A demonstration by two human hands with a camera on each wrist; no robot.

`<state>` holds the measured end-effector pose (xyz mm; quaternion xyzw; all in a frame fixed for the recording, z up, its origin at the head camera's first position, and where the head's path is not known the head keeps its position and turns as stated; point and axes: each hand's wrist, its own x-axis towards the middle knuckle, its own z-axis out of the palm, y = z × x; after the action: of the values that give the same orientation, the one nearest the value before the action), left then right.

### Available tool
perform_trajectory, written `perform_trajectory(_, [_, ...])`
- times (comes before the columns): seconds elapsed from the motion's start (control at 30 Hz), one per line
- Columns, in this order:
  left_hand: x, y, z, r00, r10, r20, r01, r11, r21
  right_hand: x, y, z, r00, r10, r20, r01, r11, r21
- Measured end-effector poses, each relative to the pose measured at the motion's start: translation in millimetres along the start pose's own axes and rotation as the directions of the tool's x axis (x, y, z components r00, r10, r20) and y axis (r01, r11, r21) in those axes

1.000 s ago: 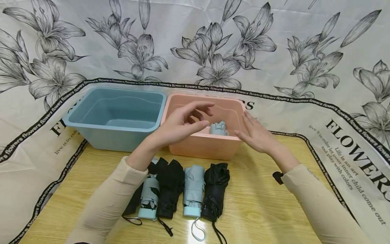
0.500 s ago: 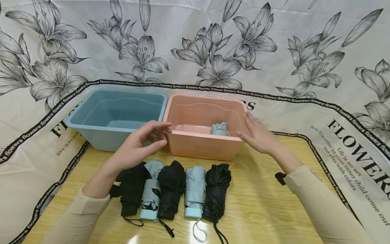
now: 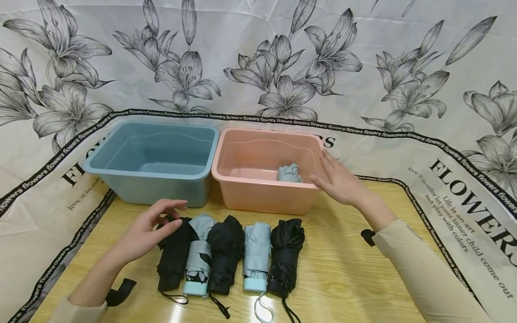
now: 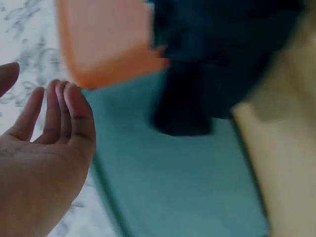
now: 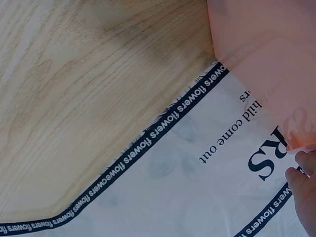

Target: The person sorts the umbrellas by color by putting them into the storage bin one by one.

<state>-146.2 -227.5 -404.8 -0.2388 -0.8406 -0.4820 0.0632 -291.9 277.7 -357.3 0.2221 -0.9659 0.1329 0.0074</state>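
Observation:
Over the top of the leftmost black folding umbrella [image 3: 173, 260] hovers my left hand [image 3: 147, 231], fingers relaxed and holding nothing. To its right lie a grey-blue folding umbrella with dark patches [image 3: 199, 258], a second black one [image 3: 227, 255], a plain grey-blue one [image 3: 257, 251] and a third black one [image 3: 286, 255]. My right hand [image 3: 339, 181] rests with straight fingers against the right end of the pink bin [image 3: 266, 195]. A rolled grey-blue umbrella [image 3: 289, 173] sits inside that bin, its lower part hidden by the front wall. The left wrist view is blurred, with the left hand [image 4: 54, 133] empty.
A blue bin [image 3: 151, 186] stands left of the pink one, their rims touching or nearly so. Both stand on a wooden table [image 3: 355, 260]. Flower-print cloth [image 3: 250, 58] hangs behind and runs down both sides. Several umbrella cords trail toward the front edge.
My left hand has moved from over the pink bin leftward and down to the leftmost black umbrella. The right hand stays at the pink bin's right end.

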Motion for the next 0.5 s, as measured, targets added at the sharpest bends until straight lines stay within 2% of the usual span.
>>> perform_trajectory(0.1, [-11.7,-11.8,0.7,0.999,-0.044,-0.014,0.045,0.998,0.048,-0.1,-0.7,0.4,1.000,0.003,0.001,-0.003,1.000,0.000])
perform_trajectory(0.23, [-20.9,-24.8,0.5,0.997,-0.073,-0.017,0.075,0.991,0.111,-0.4,-0.5,0.9,1.000,0.007,-0.002,-0.007,1.000,-0.001])
perform_trajectory(0.37, [-27.1,-39.3,-0.8,0.992,-0.123,0.015,0.120,0.984,0.135,-0.4,-1.4,0.0,1.000,0.001,0.002,-0.001,1.000,-0.002])
perform_trajectory(0.5, [-30.1,-54.5,-2.5,0.980,-0.187,0.065,0.176,0.973,0.149,-0.1,-1.8,-0.4,1.000,0.000,0.005,0.000,1.000,-0.006])
